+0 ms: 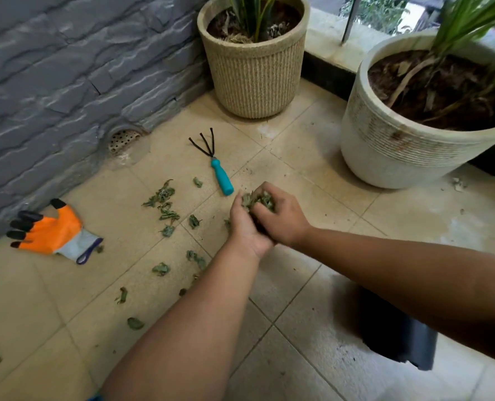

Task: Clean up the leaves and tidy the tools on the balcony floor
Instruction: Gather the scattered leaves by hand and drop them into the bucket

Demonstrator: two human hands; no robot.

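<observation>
My left hand (245,227) and my right hand (281,218) are cupped together over the tiled floor, and both grip a bunch of dry green leaves (258,199) between them. Several more loose leaves (165,209) lie scattered on the tiles to the left and below my left forearm. A small hand rake (217,166) with black prongs and a teal handle lies just beyond my hands. An orange and grey garden glove (51,231) with black fingertips lies near the wall at the left.
A beige ribbed plant pot (255,79) stands in the corner and a white plant pot (385,151) at the right. A dark container (399,342) sits under my right forearm. A floor drain (123,140) lies at the foot of the grey stone wall (66,68).
</observation>
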